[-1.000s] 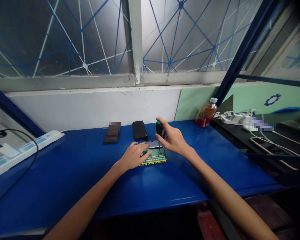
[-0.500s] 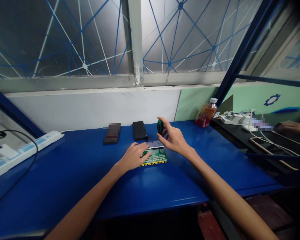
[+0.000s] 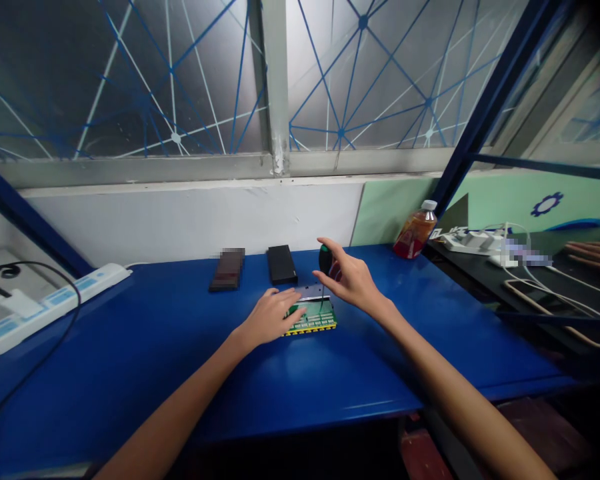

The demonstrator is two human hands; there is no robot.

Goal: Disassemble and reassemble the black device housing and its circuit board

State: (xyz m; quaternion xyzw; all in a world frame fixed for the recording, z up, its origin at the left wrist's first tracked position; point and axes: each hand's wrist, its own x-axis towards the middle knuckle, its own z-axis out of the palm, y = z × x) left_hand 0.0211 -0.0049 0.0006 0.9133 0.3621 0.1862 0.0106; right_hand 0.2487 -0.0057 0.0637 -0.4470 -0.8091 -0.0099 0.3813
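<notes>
My right hand (image 3: 353,277) holds a screwdriver (image 3: 325,260) with a dark and green handle, nearly upright. Its thumb and index finger stand apart beside the handle, while the other fingers are partly hidden behind it. The thin shaft points down onto a green circuit board (image 3: 314,319) with a yellow front edge and rows of small pale parts. Along the board's back edge lies a grey metal plate (image 3: 313,291). My left hand (image 3: 270,317) rests with fingers stretched out over the left part of the board and plate, covering that end.
Behind the board lie a black box (image 3: 282,264) and a dark flat object (image 3: 228,269), partly pixelated. A drink bottle (image 3: 416,230) stands at the back right. On the left is a power strip (image 3: 55,310) with a black cable. A co-worker's hand (image 3: 595,257) is over the black table (image 3: 555,280).
The view has shifted slightly. My right thumb and index finger are a little wider apart at the screwdriver handle, which looks turned. My left hand keeps its place on the board.
</notes>
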